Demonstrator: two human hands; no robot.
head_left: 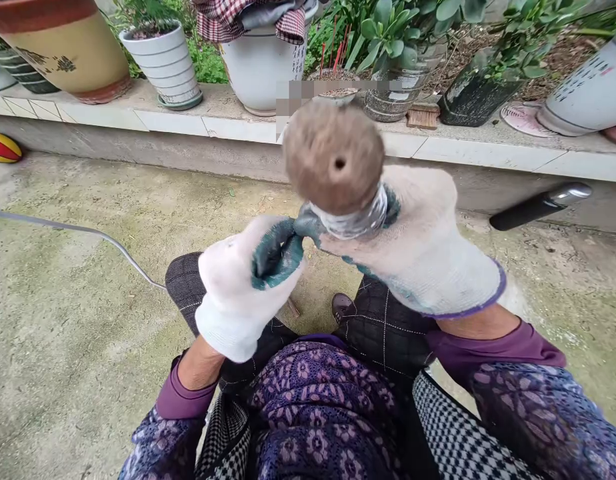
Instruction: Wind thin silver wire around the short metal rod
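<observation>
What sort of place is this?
Probably a home courtyard or patio, outdoors. Flowerpots stand along a tiled ledge, and below it lies a concrete floor with mossy patches.

Along the top of a tiled concrete ledge (pixel 488 152) stand a tan glazed pot (pixel 63 47), a ribbed white pot (pixel 161 67), a white pot (pixel 261 73) draped with a checked cloth (pixel 248 17), a dark planter (pixel 475 100) and a lettered white pot (pixel 588 87). A red-and-yellow ball (pixel 2 147) sits just beside the ledge's left end, and a black-handled tool (pixel 541 205) with a metal end lies near its right end on the concrete ground (pixel 63 333). A thin grey cable (pixel 83 230) curves across that ground, well apart from the ledge.
</observation>
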